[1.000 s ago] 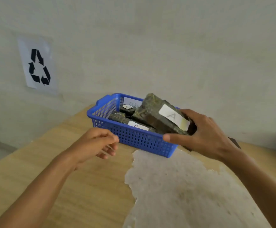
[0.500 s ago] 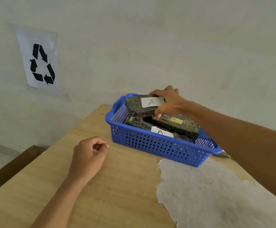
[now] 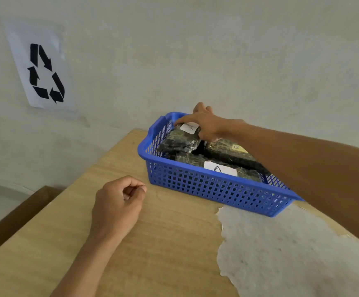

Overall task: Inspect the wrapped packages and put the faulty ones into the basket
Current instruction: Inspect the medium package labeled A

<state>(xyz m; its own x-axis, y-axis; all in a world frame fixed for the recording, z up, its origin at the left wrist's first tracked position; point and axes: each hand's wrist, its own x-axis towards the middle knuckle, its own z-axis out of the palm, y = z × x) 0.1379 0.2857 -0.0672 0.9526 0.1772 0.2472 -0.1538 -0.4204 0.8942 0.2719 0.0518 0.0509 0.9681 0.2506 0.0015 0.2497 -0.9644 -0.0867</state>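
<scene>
right hand is gripping the top wrapped package, labelled A, inside the blue basket | left hand is curling into an empty fist over the counter | two more packages are lying in the basket

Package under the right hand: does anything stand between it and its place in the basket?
Nothing visible does. The package under the right hand already lies inside the blue basket, at its far left end, tilted over other wrapped packages. The left hand is curled over the table, holding nothing.
</scene>
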